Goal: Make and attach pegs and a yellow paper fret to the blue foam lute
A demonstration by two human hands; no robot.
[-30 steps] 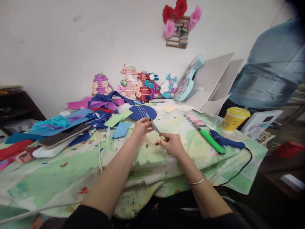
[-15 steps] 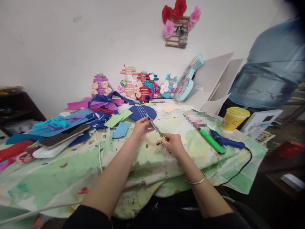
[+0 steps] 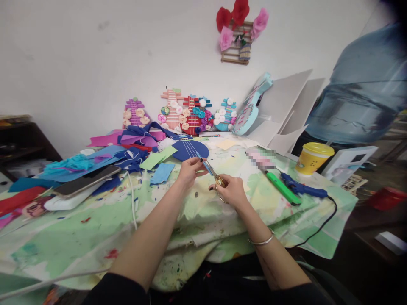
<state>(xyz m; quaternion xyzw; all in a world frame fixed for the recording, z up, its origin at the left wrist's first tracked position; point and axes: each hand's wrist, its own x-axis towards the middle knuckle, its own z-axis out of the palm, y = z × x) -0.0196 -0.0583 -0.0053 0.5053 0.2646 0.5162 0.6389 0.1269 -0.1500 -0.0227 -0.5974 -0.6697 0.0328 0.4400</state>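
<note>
My left hand (image 3: pixel 190 171) pinches a narrow blue strip (image 3: pixel 208 167) over the front middle of the table. Gold-handled scissors (image 3: pixel 219 183) are in my right hand (image 3: pixel 233 190), their blades pointing up and left along the strip. Whether the blades touch the strip is too small to tell. Just beyond my left hand lies a dark blue rounded piece (image 3: pixel 190 150) with pale strings across it. A light blue piece (image 3: pixel 162 173) and light green pieces (image 3: pixel 158 157) lie to its left.
Fabric scraps and a phone (image 3: pixel 87 181) cover the left side. At the right are a green cutter (image 3: pixel 282 187), a blue glue gun (image 3: pixel 302 186) with its cord, and a yellow-lidded cup (image 3: pixel 314 158). Flower-decorated instrument shapes (image 3: pixel 191 116) stand along the wall.
The scissors' blades are spread a little wider along the blue strip. Both hands have moved very slightly.
</note>
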